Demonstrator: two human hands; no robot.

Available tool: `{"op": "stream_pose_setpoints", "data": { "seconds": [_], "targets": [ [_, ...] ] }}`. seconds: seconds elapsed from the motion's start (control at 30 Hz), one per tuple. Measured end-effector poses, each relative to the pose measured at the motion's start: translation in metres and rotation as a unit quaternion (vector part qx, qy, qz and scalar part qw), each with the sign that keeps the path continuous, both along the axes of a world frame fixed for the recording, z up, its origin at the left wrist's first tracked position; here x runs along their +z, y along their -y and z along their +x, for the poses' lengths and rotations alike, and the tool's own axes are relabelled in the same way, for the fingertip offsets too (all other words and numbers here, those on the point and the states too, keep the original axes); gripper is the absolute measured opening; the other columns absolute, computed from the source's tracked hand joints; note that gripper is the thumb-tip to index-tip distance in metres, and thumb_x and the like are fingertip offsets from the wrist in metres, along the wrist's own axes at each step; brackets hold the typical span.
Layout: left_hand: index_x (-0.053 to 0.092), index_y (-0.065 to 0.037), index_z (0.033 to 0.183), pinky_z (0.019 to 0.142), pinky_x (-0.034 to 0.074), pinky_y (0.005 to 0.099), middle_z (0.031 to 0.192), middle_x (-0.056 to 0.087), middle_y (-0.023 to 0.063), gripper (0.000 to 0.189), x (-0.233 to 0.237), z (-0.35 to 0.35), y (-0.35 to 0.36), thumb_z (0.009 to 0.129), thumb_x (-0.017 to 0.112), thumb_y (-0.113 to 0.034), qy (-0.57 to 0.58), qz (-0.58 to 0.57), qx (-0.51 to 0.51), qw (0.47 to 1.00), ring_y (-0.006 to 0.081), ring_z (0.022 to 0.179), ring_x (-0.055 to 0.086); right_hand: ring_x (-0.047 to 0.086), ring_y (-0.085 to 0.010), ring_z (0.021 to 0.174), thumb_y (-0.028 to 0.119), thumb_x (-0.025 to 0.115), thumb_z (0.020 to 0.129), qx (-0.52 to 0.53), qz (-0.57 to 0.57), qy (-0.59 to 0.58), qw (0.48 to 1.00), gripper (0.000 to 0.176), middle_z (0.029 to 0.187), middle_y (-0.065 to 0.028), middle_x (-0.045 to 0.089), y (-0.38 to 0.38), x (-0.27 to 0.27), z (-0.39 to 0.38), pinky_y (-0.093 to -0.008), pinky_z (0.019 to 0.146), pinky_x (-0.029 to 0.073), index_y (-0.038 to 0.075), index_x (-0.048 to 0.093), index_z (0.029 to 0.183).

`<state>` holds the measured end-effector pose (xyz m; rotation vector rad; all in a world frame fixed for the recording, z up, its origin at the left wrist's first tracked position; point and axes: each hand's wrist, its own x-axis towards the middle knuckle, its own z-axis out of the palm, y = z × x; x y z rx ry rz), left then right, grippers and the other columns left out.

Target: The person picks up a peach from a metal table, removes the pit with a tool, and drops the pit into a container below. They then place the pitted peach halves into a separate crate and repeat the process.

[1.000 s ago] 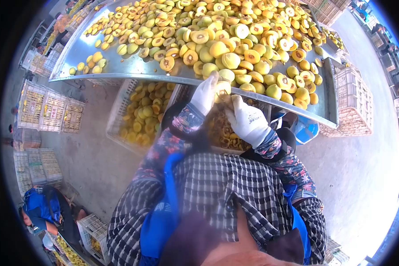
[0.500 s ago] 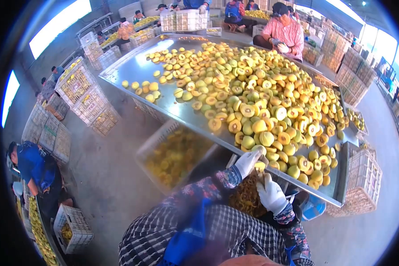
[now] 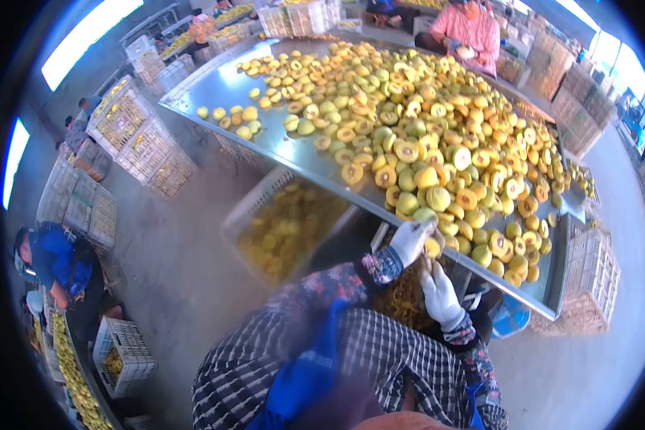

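Note:
Many halved yellow-green fruits (image 3: 408, 129) are heaped on a metal table (image 3: 265, 143). At its near edge my left hand (image 3: 411, 241), in a white glove, has its fingers closed around a fruit piece (image 3: 432, 247). My right hand (image 3: 441, 295), also gloved, is just below and to the right, with fingertips close under that piece; what they hold, if anything, is too small to tell. Beneath my hands lies a pile of brownish-yellow scraps (image 3: 403, 297).
A crate of fruit (image 3: 283, 229) stands under the table's left side. Stacked crates (image 3: 140, 140) are at the left, another crate (image 3: 584, 279) at the right. A person in pink (image 3: 469, 32) works across the table; one in blue (image 3: 61, 265) sits at left.
The view has tilted slightly downward. My left hand stays closed on a fruit piece at the table edge, and my right hand's fingers now point more upward beside it.

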<state>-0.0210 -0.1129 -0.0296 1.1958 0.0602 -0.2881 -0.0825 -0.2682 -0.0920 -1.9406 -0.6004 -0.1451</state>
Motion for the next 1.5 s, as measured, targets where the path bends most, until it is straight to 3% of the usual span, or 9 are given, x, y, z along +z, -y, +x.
{"op": "stream_pose_setpoints", "data": {
  "seconds": [0.1, 0.4, 0.6, 0.73, 0.9, 1.03, 1.23, 1.3, 1.5],
  "targets": [
    [0.056, -0.002, 0.098, 0.051, 0.051, 0.0273, 0.075, 0.063, 0.0083, 0.027, -0.042, 0.012, 0.014, 0.097, 0.049, -0.028, 0.189, -0.084, 0.109, 0.972, 0.016, 0.061, 0.062, 0.051, -0.0236, 0.059, 0.026, 0.044, 0.099, 0.069, 0.241, -0.311, 0.917, 0.029, 0.075, -0.0053, 0.054, -0.015, 0.033, -0.014, -0.0336, 0.056, 0.041, 0.002, 0.048, 0.114],
    [0.054, -0.001, 0.101, 0.069, 0.056, 0.0467, 0.096, 0.062, 0.0182, 0.044, -0.014, 0.004, -0.002, 0.093, 0.054, -0.044, -0.171, -0.329, -0.039, 0.928, 0.0356, 0.081, 0.065, 0.033, -0.0093, 0.035, 0.038, 0.048, 0.097, 0.281, 0.501, -0.568, 0.59, 0.032, 0.057, 0.0002, 0.04, 0.005, 0.054, -0.018, -0.0219, 0.033, 0.026, 0.007, 0.053, 0.106],
    [0.065, 0.001, 0.096, 0.062, 0.053, 0.0263, 0.083, 0.067, 0.0065, 0.03, -0.02, 0.009, -0.111, 0.094, 0.057, -0.027, 0.108, 0.156, 0.184, 0.964, 0.014, 0.069, 0.064, 0.061, -0.0256, 0.066, 0.026, 0.047, 0.097, 0.118, -0.118, -0.159, 0.973, 0.031, 0.083, -0.0148, 0.062, 0.056, -0.014, -0.028, -0.0316, 0.057, 0.048, 0.001, 0.045, 0.115],
    [0.065, -0.008, 0.11, 0.078, 0.051, 0.0347, 0.097, 0.069, 0.0113, 0.03, -0.032, 0.025, -0.179, 0.083, 0.069, -0.02, 0.22, 0.565, 0.18, 0.774, 0.0235, 0.086, 0.064, 0.062, -0.0407, 0.084, 0.021, 0.054, 0.09, 0.019, -0.256, -0.151, 0.955, 0.05, 0.09, -0.0246, 0.064, 0.055, -0.006, -0.044, -0.0466, 0.073, 0.049, 0.0, 0.037, 0.132],
    [0.055, -0.009, 0.125, 0.095, 0.046, 0.0382, 0.122, 0.056, 0.0183, 0.045, -0.014, 0.064, -0.103, 0.083, 0.067, -0.019, 0.291, 0.447, -0.006, 0.846, 0.0324, 0.111, 0.056, 0.061, -0.0389, 0.099, 0.018, 0.05, 0.092, 0.067, -0.267, -0.164, 0.947, 0.05, 0.111, -0.0245, 0.062, 0.044, -0.004, -0.035, -0.0419, 0.084, 0.049, 0.0, 0.033, 0.137],
    [0.049, -0.011, 0.13, 0.1, 0.042, 0.041, 0.129, 0.052, 0.0154, 0.059, -0.03, 0.104, -0.059, 0.076, 0.068, -0.023, 0.338, 0.61, -0.144, 0.702, 0.0325, 0.119, 0.05, 0.059, -0.035, 0.109, 0.014, 0.05, 0.093, 0.105, -0.291, -0.1, 0.946, 0.049, 0.12, -0.0222, 0.06, 0.041, -0.004, -0.035, -0.0386, 0.09, 0.048, -0.002, 0.034, 0.136],
    [0.059, -0.008, 0.117, 0.09, 0.048, 0.0389, 0.107, 0.064, 0.0136, 0.042, -0.026, 0.105, -0.067, 0.078, 0.068, -0.024, 0.256, 0.496, -0.045, 0.828, 0.0315, 0.101, 0.061, 0.062, -0.0359, 0.101, 0.013, 0.053, 0.092, 0.012, -0.179, -0.15, 0.972, 0.042, 0.109, -0.0232, 0.063, 0.043, 0.012, -0.041, -0.038, 0.084, 0.05, -0.002, 0.04, 0.129],
    [0.06, -0.001, 0.112, 0.074, 0.054, 0.0341, 0.094, 0.065, 0.009, 0.033, -0.05, 0.113, -0.077, 0.089, 0.06, -0.026, 0.141, 0.036, 0.028, 0.989, 0.0219, 0.085, 0.064, 0.064, -0.0361, 0.094, 0.014, 0.054, 0.092, -0.018, -0.152, -0.127, 0.98, 0.037, 0.099, -0.023, 0.064, 0.039, 0.031, -0.041, -0.039, 0.078, 0.051, -0.001, 0.044, 0.124],
    [0.057, -0.004, 0.112, 0.053, 0.051, 0.027, 0.093, 0.067, 0.0122, 0.044, 0.005, 0.028, -0.051, 0.093, 0.051, -0.043, -0.003, -0.221, -0.066, 0.973, 0.0207, 0.072, 0.066, 0.063, -0.038, 0.082, 0.012, 0.053, 0.093, -0.084, -0.052, 0.045, 0.994, 0.026, 0.087, -0.0205, 0.062, 0.0, 0.074, 0.0, -0.0393, 0.069, 0.05, 0.001, 0.047, 0.115]
  ]
}}
